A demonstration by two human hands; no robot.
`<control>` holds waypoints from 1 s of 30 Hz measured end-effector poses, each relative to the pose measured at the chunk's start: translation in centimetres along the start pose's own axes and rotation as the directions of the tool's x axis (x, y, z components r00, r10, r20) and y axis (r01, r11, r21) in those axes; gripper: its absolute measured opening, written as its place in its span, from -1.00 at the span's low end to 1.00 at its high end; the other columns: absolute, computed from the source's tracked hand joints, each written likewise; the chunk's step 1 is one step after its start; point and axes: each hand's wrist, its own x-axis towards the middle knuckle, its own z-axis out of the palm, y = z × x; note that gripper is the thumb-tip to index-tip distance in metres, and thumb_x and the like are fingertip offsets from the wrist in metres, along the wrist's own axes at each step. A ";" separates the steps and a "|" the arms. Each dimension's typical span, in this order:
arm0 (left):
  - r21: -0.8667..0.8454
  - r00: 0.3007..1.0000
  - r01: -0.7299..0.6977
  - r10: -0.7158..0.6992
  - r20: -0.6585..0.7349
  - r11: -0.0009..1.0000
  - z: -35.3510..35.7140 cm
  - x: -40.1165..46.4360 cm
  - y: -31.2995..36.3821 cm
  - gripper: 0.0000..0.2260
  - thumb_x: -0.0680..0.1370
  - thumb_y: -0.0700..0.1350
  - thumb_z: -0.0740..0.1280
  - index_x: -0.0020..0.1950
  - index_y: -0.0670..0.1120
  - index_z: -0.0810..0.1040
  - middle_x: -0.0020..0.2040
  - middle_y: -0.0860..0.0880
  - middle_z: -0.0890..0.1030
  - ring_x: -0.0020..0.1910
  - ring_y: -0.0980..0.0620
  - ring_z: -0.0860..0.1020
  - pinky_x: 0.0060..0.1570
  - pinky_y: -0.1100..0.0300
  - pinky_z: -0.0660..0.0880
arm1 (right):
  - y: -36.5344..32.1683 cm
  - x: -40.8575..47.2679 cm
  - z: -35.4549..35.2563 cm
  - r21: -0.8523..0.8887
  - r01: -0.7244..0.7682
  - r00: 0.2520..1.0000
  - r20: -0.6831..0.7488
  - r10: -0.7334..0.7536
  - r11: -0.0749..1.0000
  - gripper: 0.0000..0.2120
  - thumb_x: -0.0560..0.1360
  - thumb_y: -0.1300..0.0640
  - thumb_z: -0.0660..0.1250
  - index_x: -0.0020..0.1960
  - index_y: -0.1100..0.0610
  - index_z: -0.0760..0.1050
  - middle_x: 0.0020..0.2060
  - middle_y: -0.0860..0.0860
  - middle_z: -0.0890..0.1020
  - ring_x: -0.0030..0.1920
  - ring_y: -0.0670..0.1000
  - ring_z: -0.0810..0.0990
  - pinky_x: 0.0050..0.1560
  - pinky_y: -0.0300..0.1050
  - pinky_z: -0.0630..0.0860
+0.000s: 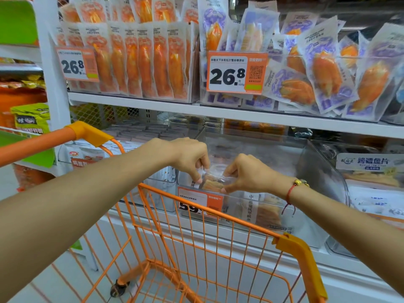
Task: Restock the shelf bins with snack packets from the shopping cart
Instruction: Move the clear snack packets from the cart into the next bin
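Left hand (190, 157): fingers curled down, pinching the left end of a clear snack packet (213, 181); forearm reaches in from the near left, over the cart.
Right hand (249, 174): fingers curled, pinching the right end of the same packet; a red string bracelet (290, 192) with a gold charm sits on the wrist.
Snack packet: transparent wrap with a brownish piece inside, held between the two hands at the front edge of the middle clear bin (301, 171) on the lower shelf, just above that bin's orange price tag (200, 201).
Clear bin: holds a few more packets of the same kind low at its front; printed characters are visible on them.
Shopping cart (196, 248): orange wire basket with yellow corner caps, near side of frame, directly below the hands; no packets visible in the part of the basket in view.
Neighbouring bins: bin to the left shows white packets; bin to the far right carries a blue-lettered label (369, 161).
Upper shelf (218, 111): orange packets (140, 62) standing in rows on the left, purple packets (317, 68) lying loosely piled on the right, each section with a "26.8" tag.
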 end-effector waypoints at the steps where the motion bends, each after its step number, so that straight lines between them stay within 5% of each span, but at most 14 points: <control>1: 0.014 1.000 0.004 -0.005 0.023 1.000 0.1 0.0 0.0 -0.62 0.43 0.06 0.47 0.19 -0.04 0.60 0.01 0.00 0.66 0.03 0.07 0.60 -0.17 0.15 0.41 | 0.0 0.3 0.1 0.011 -0.006 1.000 0.021 0.005 1.000 -0.49 0.36 0.05 0.52 -0.46 0.09 0.19 -0.49 0.01 0.17 -0.45 -0.04 0.09 -0.34 -0.10 0.11; 2: 0.028 0.999 0.003 -0.004 0.038 1.000 0.2 0.1 -0.1 -0.63 0.44 0.06 0.46 0.19 -0.05 0.60 0.13 -0.06 0.59 0.14 -0.04 0.52 -0.14 0.10 0.43 | -0.1 0.3 -0.2 0.031 -0.018 0.998 0.063 0.016 0.999 -0.53 0.38 0.07 0.50 -0.45 0.11 0.23 -0.49 0.03 0.20 -0.45 -0.05 0.10 -0.35 -0.10 0.12; 4: 0.007 0.998 -0.001 0.001 0.069 1.000 0.1 0.1 -0.4 -0.64 0.47 0.05 0.43 0.22 -0.06 0.59 -0.10 0.09 0.54 -0.06 0.15 0.50 -0.04 0.09 0.48 | -0.2 0.3 -1.3 0.068 -0.040 0.983 0.180 0.027 0.997 -0.71 0.46 0.09 0.44 -0.34 0.19 0.44 -0.43 0.11 0.43 -0.42 -0.08 0.27 -0.33 -0.14 0.25; 6: -0.006 0.995 -0.004 0.005 0.102 1.000 0.0 -0.2 -0.7 -0.64 0.54 0.00 0.36 0.31 -0.05 0.53 0.19 -0.02 0.59 0.19 -0.01 0.52 0.13 0.04 0.47 | -0.6 -0.2 -2.2 0.078 -0.068 0.959 0.279 0.044 0.995 -0.76 0.55 0.07 0.32 0.13 0.18 0.59 0.05 0.09 0.64 -0.10 -0.06 0.56 -0.03 -0.15 0.48; 8: 0.051 0.998 -0.014 0.010 0.069 0.999 -0.2 -0.8 -0.9 -0.65 0.58 0.00 0.30 0.36 0.02 0.48 0.26 0.01 0.55 0.23 0.00 0.50 0.13 0.08 0.44 | -1.2 -1.0 -2.5 0.023 -0.047 0.983 0.181 0.042 0.999 -0.66 0.58 0.08 0.27 0.34 0.10 0.47 0.23 0.01 0.58 0.12 -0.02 0.58 0.16 -0.18 0.47; 11: 0.122 0.991 -0.021 0.037 -0.128 0.992 0.2 -1.6 -0.9 -0.72 0.54 0.02 0.36 0.25 0.09 0.57 0.05 0.08 0.67 0.07 0.06 0.59 -0.13 0.21 0.41 | -1.9 -1.6 -1.4 -0.049 -0.003 0.995 -0.098 -0.002 0.999 -0.72 0.54 0.14 0.31 0.23 -0.03 0.57 0.04 -0.05 0.68 0.01 -0.03 0.64 0.09 -0.08 0.55; 13: 0.161 0.982 -0.023 0.052 -0.179 0.987 0.5 -1.7 -0.7 -0.75 0.51 0.01 0.39 0.18 0.09 0.61 -0.04 0.10 0.70 0.02 0.11 0.61 -0.26 0.24 0.34 | -2.3 -1.4 -1.1 -0.103 -0.019 0.990 -0.143 0.004 0.995 -0.74 0.51 0.16 0.33 0.14 -0.07 0.62 -0.03 -0.06 0.70 -0.02 -0.02 0.64 0.00 -0.04 0.58; 16: 0.184 0.988 -0.009 0.037 -0.148 0.983 0.7 -1.7 -0.4 -0.77 0.50 0.01 0.39 0.16 0.10 0.63 -0.05 0.14 0.70 0.03 0.13 0.61 -0.33 0.26 0.30 | -2.7 -0.6 -1.1 -0.146 -0.018 0.996 -0.089 0.005 0.989 -0.73 0.47 0.19 0.36 0.09 -0.08 0.65 -0.04 -0.03 0.71 0.01 0.04 0.63 -0.02 -0.01 0.58; 23: 0.255 1.000 -0.026 0.028 -0.005 0.967 0.8 -0.1 0.5 -0.74 0.49 0.01 0.41 0.17 0.09 0.62 0.02 0.10 0.68 0.08 0.06 0.58 -0.17 0.23 0.35 | -1.7 1.1 -0.7 -0.086 -0.054 0.992 0.105 0.063 0.995 -0.77 0.42 0.14 0.47 0.07 -0.01 0.67 -0.05 0.01 0.70 -0.03 0.01 0.63 0.01 -0.08 0.54; 30: 0.277 0.994 -0.011 -0.020 0.109 0.961 1.3 1.1 0.8 -0.73 0.49 -0.02 0.39 0.20 0.11 0.60 0.09 0.06 0.65 0.10 0.02 0.57 -0.07 0.18 0.42 | -0.6 1.3 0.5 0.097 -0.120 0.974 0.206 0.098 0.988 -0.75 0.45 0.24 0.41 0.12 0.07 0.65 0.04 -0.01 0.69 0.03 -0.07 0.61 0.10 -0.22 0.51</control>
